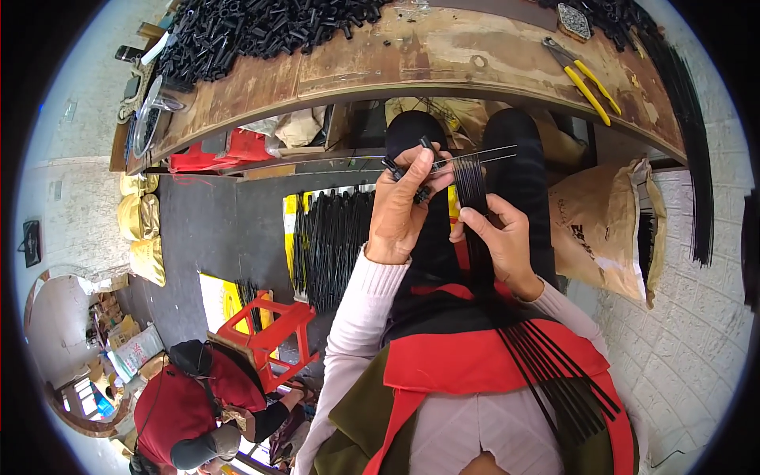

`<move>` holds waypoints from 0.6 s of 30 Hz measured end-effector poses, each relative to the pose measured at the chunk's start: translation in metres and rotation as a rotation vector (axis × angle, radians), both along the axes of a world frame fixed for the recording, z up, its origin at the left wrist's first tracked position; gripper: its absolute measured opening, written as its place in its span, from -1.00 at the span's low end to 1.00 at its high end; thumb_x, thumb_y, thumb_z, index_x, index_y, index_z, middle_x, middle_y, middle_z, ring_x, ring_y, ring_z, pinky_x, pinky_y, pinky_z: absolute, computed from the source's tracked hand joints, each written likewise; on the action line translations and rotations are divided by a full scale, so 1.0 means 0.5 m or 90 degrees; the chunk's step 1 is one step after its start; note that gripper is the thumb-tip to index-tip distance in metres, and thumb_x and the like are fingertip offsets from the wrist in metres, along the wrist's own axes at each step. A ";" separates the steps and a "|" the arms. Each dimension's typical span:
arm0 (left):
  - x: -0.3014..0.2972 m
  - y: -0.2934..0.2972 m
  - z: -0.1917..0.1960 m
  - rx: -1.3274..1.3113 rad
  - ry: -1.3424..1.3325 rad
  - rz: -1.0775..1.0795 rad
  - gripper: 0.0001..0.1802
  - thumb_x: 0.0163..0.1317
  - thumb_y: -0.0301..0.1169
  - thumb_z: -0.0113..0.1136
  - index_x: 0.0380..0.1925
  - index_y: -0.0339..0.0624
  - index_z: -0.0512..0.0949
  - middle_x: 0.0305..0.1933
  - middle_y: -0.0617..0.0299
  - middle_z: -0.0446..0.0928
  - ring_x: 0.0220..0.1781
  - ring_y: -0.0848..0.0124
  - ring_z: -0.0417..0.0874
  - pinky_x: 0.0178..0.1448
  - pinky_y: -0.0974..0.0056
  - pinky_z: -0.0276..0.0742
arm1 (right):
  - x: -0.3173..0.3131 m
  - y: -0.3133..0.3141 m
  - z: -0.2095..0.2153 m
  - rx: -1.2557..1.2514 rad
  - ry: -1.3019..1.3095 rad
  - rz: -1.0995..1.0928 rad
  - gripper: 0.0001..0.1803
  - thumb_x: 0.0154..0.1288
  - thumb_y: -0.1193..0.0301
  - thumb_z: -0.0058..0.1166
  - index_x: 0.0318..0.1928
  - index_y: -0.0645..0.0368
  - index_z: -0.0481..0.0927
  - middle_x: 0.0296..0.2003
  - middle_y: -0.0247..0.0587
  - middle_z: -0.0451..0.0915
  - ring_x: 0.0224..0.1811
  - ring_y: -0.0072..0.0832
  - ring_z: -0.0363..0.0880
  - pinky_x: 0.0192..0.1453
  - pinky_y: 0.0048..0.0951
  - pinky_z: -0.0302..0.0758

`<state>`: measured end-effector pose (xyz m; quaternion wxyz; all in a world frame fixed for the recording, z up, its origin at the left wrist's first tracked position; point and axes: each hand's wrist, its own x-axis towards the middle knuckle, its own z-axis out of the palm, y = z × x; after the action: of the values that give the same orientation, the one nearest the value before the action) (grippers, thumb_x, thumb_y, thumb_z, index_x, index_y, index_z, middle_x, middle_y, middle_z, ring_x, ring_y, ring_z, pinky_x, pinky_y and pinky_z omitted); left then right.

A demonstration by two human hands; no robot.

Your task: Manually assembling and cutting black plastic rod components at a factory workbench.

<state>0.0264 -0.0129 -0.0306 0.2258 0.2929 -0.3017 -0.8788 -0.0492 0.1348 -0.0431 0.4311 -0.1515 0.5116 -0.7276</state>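
My left hand (400, 210) is closed around a few small black tubular caps and pinches a thin metal rod (475, 156) that points to the right. My right hand (497, 237) grips a bundle of long black rods (473, 184) that stands upright over my lap; their lower ends fan out across my red apron (483, 360). The two hands are close together, just under the edge of the workbench.
A worn wooden workbench (427, 59) carries a heap of black caps (253, 32) and yellow-handled pliers (586, 79). More black rods (328, 237) lie on the floor; a brown sack (602, 229) stands at right. A red stool (273, 332) and another person (190, 404) are at lower left.
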 end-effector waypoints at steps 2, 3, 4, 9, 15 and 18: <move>-0.002 -0.001 -0.002 0.002 0.003 0.012 -0.79 0.29 -0.34 0.29 -0.16 -0.22 0.61 -0.13 0.13 0.64 -0.11 0.38 0.69 -0.01 0.31 0.67 | 0.001 0.000 0.000 0.001 -0.008 0.005 -0.83 0.34 0.52 0.16 -0.15 0.40 0.57 -0.36 -0.20 0.61 -0.38 -0.53 0.63 -0.24 -0.52 0.62; -0.002 -0.001 -0.001 0.002 0.003 0.011 -0.79 0.29 -0.34 0.29 -0.16 -0.22 0.61 -0.13 0.13 0.64 -0.11 0.38 0.69 -0.01 0.31 0.67 | 0.001 0.000 0.000 0.002 -0.008 0.004 -0.83 0.34 0.52 0.16 -0.15 0.40 0.57 -0.36 -0.20 0.61 -0.38 -0.53 0.63 -0.24 -0.52 0.62; -0.002 -0.002 0.001 0.001 0.009 0.005 -0.80 0.28 -0.35 0.29 -0.17 -0.22 0.62 -0.13 0.14 0.64 -0.12 0.37 0.69 -0.02 0.31 0.67 | 0.001 -0.001 0.001 -0.003 -0.009 0.002 -0.83 0.34 0.52 0.16 -0.15 0.40 0.56 -0.36 -0.20 0.61 -0.38 -0.53 0.63 -0.24 -0.51 0.63; -0.004 -0.004 -0.002 0.009 0.013 0.017 -0.81 0.27 -0.38 0.30 -0.18 -0.23 0.61 -0.11 0.15 0.63 -0.13 0.36 0.70 -0.03 0.30 0.69 | 0.001 -0.001 -0.005 -0.019 -0.009 -0.002 -0.83 0.34 0.52 0.16 -0.15 0.40 0.56 -0.36 -0.20 0.61 -0.38 -0.52 0.63 -0.25 -0.51 0.62; -0.001 -0.003 -0.010 0.001 0.029 0.009 -0.82 0.29 -0.39 0.27 -0.17 -0.24 0.61 -0.09 0.13 0.62 -0.09 0.34 0.69 -0.01 0.29 0.69 | 0.006 0.000 -0.003 -0.013 -0.013 -0.006 -0.83 0.34 0.52 0.16 -0.14 0.40 0.55 -0.37 -0.20 0.61 -0.39 -0.53 0.63 -0.26 -0.51 0.61; -0.003 0.000 -0.003 0.009 0.044 -0.008 -0.74 0.33 -0.40 0.22 -0.03 -0.25 0.57 -0.09 0.11 0.62 -0.08 0.32 0.69 -0.01 0.30 0.69 | 0.008 0.000 -0.007 -0.014 -0.011 -0.011 -0.83 0.35 0.51 0.15 -0.14 0.39 0.56 -0.38 -0.20 0.61 -0.40 -0.53 0.62 -0.25 -0.52 0.60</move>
<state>0.0251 -0.0129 -0.0318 0.2283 0.2623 -0.2891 -0.8919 -0.0453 0.1348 -0.0465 0.4275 -0.1452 0.5008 -0.7385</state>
